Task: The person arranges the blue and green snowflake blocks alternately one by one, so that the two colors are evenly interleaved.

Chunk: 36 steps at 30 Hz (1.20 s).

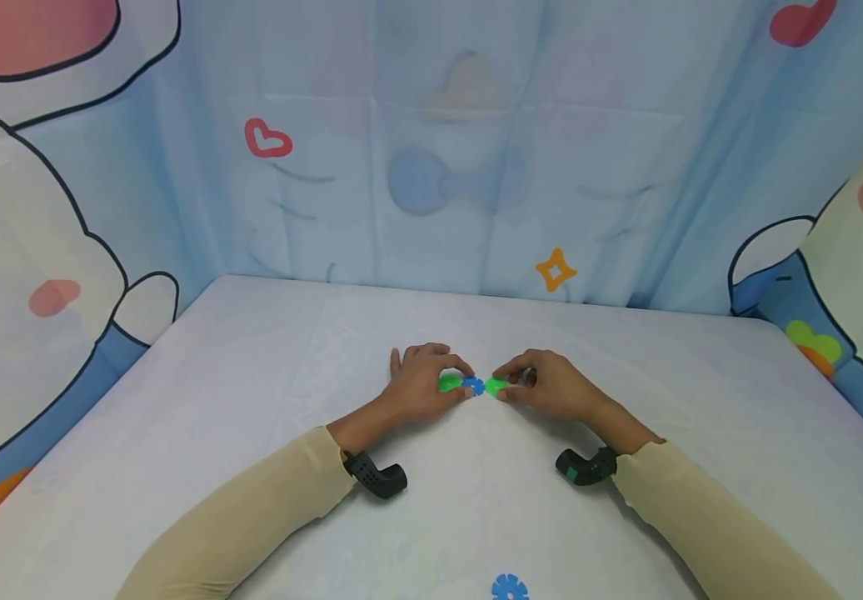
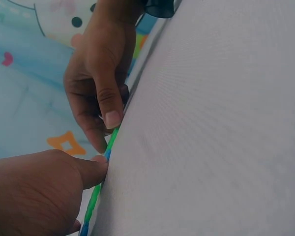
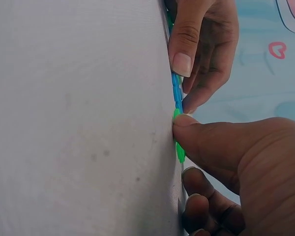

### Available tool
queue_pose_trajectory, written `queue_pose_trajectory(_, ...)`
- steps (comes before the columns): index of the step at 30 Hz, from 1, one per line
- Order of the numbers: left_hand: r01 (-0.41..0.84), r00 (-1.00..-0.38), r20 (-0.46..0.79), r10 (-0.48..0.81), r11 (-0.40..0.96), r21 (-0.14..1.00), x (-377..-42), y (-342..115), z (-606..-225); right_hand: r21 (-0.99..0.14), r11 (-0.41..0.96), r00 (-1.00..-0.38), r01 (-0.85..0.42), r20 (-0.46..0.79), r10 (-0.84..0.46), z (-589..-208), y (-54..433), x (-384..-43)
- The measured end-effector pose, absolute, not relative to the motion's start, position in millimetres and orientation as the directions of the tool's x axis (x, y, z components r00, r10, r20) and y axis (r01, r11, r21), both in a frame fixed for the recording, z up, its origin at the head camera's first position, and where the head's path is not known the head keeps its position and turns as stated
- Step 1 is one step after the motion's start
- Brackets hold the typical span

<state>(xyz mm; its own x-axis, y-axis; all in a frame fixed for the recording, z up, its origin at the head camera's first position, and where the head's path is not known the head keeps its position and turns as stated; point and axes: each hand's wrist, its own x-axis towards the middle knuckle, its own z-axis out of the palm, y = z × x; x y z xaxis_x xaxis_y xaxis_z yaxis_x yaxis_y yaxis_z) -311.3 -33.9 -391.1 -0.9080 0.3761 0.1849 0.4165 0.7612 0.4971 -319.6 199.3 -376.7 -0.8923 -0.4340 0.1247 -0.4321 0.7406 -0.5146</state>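
Blue and green notched plastic discs, the interlocking snowflake kind, form a row low over the table (image 1: pixel 266 375). My left hand (image 1: pixel 420 385) pinches the blue snowflake disc (image 1: pixel 476 386) between thumb and index finger. Left of it, a green disc (image 1: pixel 448 382) shows under that hand, and the left wrist view has another blue piece (image 2: pixel 84 229) at the row's end. With thumb and fingertips, my right hand (image 1: pixel 547 385) grips a green snowflake disc (image 1: pixel 496 387). Its edge meets the blue disc's edge, and the right thumb covers part of it (image 3: pixel 180 151).
A loose blue disc (image 1: pixel 510 587) lies at the table's near edge. Each wrist wears a black camera, left (image 1: pixel 377 477) and right (image 1: pixel 586 467). Behind the table hangs a light blue printed curtain (image 1: pixel 461 167).
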Motion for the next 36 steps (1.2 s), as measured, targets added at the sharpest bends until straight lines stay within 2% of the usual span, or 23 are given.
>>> queue_pose_trajectory(11,0.422,-0.906,0.19,0.379,0.76,0.495,-309,-35,-386,-0.515,0.734,-0.885,-0.443,0.119,-0.451,-372,198,-319)
queue_pose_trajectory(19,0.413,-0.91,0.182,0.372,0.781,0.469,-311,-31,-390,-0.512,0.753,-0.89,-0.414,0.051,-0.454,-359,203,-308)
queue_pose_trajectory(26,0.421,-0.907,0.19,0.375,0.793,0.441,-308,-30,-391,-0.51,0.753,-0.873,-0.415,-0.009,-0.487,-340,210,-260)
queue_pose_trajectory(31,0.439,-0.898,0.196,0.393,0.796,0.417,-307,-30,-391,-0.545,0.718,-0.812,-0.434,-0.109,-0.573,-341,215,-213)
queue_pose_trajectory(36,0.471,-0.882,0.2,0.427,0.787,0.399,-306,-28,-390,-0.639,0.641,-0.743,-0.426,-0.156,-0.65,-345,218,-175)
